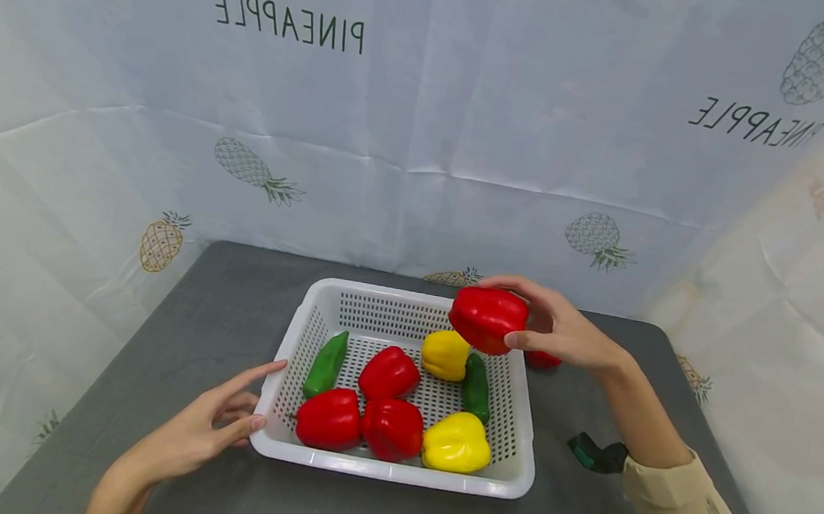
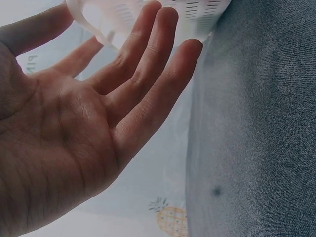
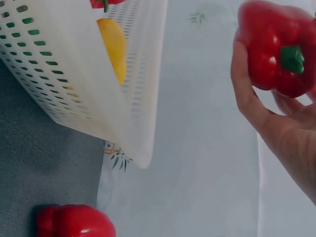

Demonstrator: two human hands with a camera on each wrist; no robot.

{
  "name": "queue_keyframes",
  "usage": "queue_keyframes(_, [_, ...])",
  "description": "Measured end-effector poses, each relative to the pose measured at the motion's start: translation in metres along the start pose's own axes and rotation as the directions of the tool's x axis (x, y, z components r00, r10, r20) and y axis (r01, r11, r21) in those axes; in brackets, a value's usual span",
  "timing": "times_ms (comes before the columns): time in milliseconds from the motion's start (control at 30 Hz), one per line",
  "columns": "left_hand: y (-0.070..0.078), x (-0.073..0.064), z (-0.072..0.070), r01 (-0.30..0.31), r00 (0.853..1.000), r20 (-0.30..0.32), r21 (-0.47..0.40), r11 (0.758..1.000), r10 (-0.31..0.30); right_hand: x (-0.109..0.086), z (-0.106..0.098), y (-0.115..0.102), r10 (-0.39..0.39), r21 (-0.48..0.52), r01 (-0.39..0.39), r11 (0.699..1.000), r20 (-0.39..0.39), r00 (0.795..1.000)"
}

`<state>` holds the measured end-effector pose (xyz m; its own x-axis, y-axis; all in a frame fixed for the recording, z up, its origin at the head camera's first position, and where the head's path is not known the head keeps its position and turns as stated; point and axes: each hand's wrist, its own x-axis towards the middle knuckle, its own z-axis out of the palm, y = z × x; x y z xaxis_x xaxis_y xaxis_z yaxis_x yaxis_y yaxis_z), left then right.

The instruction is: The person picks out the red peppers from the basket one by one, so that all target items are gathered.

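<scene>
My right hand (image 1: 559, 329) grips a red bell pepper (image 1: 487, 318) above the back right corner of a white plastic basket (image 1: 391, 469). The right wrist view shows this pepper's green stem (image 3: 292, 59) and the fingers curled round its side. At the basket's left rim, my left hand (image 1: 202, 430) touches it with extended index finger and thumb; the other fingers bend loosely. Inside lie three red bell peppers (image 1: 390, 373), two yellow bell peppers (image 1: 456, 443) and two long green peppers (image 1: 326, 365). Another red bell pepper (image 3: 76, 221) sits on the table right of the basket, partly hidden in the head view.
A grey cloth-covered table (image 1: 234, 299) lies under everything. Near the right sleeve is a dark strap-like object (image 1: 596, 455). White curtain (image 1: 422, 129) with pineapple prints hangs behind the table and along both sides.
</scene>
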<state>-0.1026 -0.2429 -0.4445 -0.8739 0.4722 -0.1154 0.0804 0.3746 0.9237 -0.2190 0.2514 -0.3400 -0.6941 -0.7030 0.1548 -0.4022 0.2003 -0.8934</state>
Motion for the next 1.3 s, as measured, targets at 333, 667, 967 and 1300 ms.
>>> queue_keyframes(333, [0.002, 0.000, 0.001, 0.024, 1.000, -0.005, 0.003, 1.000, -0.024, -0.016, -0.004, -0.004, -0.024, -0.038, 0.020, 0.999, -0.109, 0.994])
queue_keyframes(667, [0.002, -0.001, 0.001, 0.004, 1.000, -0.006, 0.003, 1.000, -0.004, -0.024, -0.004, -0.003, -0.016, 0.000, 0.016, 1.000, -0.167, 0.986])
queue_keyframes(967, [0.003, -0.001, 0.001, 0.034, 0.999, -0.005, 0.004, 0.999, -0.034, -0.027, -0.005, -0.002, -0.032, 0.102, 0.047, 0.994, -0.148, 0.989])
queue_keyframes(1300, [0.002, -0.001, 0.001, 0.034, 0.999, -0.005, -0.001, 0.999, -0.034, -0.028, -0.004, -0.001, -0.039, 0.073, 0.054, 0.996, -0.192, 0.981])
